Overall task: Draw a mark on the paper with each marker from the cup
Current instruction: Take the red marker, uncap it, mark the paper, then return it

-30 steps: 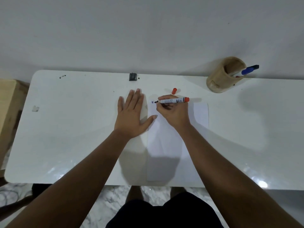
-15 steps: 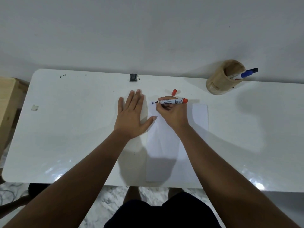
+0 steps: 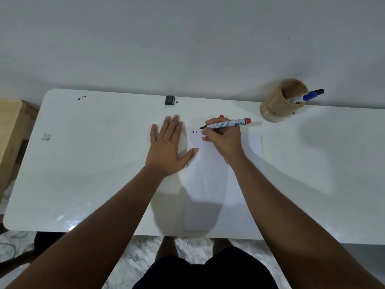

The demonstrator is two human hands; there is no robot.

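Note:
A white sheet of paper [image 3: 210, 184] lies on the white table [image 3: 93, 163]. Near its top left corner are short marks [image 3: 194, 132], one blue, one dark and one red. My right hand [image 3: 224, 140] grips an uncapped red-ended marker [image 3: 226, 123], held nearly level with its tip just right of the marks and slightly above the paper. My left hand [image 3: 167, 149] lies flat with fingers spread on the table at the sheet's left edge, thumb on the paper. The marker's red cap [image 3: 221, 116] lies behind my right hand. A tan cup [image 3: 279, 103] at the back right holds a blue marker [image 3: 310, 95].
A small black clip [image 3: 170, 100] sits at the table's back edge against the grey wall. A wooden stool or bench [image 3: 10, 130] stands to the left of the table. A scrap of tape [image 3: 46, 137] is stuck near the left end.
A red mark has appeared beside the earlier ones. The marker tip has pulled back to the right and lifted slightly. My left hand has stayed flat.

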